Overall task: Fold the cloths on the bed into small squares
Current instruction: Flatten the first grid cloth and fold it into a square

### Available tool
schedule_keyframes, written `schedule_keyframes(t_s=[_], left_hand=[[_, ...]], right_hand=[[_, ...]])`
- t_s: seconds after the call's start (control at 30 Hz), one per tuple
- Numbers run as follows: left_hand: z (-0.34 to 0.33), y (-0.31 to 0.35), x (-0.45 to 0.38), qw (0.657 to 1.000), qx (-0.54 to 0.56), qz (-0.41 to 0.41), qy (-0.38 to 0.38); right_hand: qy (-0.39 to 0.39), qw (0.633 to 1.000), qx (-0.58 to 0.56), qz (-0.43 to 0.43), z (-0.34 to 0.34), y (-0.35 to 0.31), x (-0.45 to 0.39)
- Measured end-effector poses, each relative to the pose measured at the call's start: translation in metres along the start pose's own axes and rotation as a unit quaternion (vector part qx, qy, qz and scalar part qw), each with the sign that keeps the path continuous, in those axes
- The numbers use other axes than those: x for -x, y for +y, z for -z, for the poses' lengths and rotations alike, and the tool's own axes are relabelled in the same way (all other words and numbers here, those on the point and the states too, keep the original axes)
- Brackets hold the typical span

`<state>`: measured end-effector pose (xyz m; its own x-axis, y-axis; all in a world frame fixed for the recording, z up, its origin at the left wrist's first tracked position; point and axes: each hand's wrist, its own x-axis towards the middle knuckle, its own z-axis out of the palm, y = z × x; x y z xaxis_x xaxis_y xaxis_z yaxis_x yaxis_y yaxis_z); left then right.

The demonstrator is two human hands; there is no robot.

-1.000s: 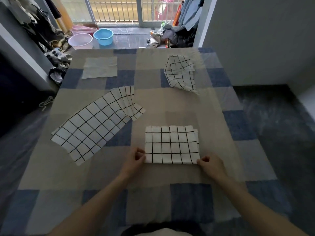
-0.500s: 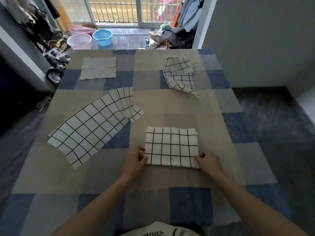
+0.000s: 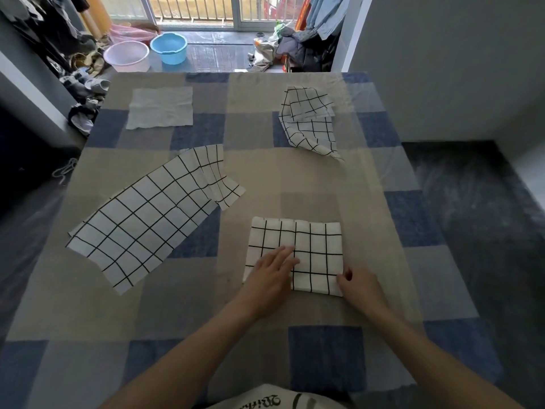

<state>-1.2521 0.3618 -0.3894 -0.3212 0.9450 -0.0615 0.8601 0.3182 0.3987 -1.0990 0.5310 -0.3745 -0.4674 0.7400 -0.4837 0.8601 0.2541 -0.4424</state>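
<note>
A folded white cloth with a black grid [image 3: 312,246] lies flat on the bed near me. My left hand [image 3: 272,268] rests flat on its left half, fingers spread and pointing right. At the cloth's near right corner my right hand [image 3: 358,286] pinches the edge. A long grid cloth [image 3: 153,214] lies slantwise to the left, partly unfolded. Farther back on the right sits a crumpled grid cloth [image 3: 309,122]. A plain grey cloth [image 3: 160,107] lies flat at the far left.
The bed [image 3: 295,178] has a blue, grey and beige check cover. Grey walls stand close on the right. Beyond the far edge are a pink basin [image 3: 126,56], a blue basin [image 3: 169,47], shoes and piled clothes on the floor.
My left hand has moved from the cloth's near left corner onto its top, pressing it flat. My right hand stays at the near right corner.
</note>
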Motion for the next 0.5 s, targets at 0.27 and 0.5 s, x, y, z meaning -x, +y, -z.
schedule_keyframes(t_s=[0.27,0.5], left_hand=[[-0.019,-0.011,-0.005,0.989,-0.071,0.019,-0.126],[-0.023,-0.013,-0.005,0.989,-0.064,0.014,-0.129]], right_hand=[[0.025,1.000,0.012,-0.006,0.006,-0.004,0.001],[0.132,0.954,0.024,0.268,-0.031,-0.056,0.020]])
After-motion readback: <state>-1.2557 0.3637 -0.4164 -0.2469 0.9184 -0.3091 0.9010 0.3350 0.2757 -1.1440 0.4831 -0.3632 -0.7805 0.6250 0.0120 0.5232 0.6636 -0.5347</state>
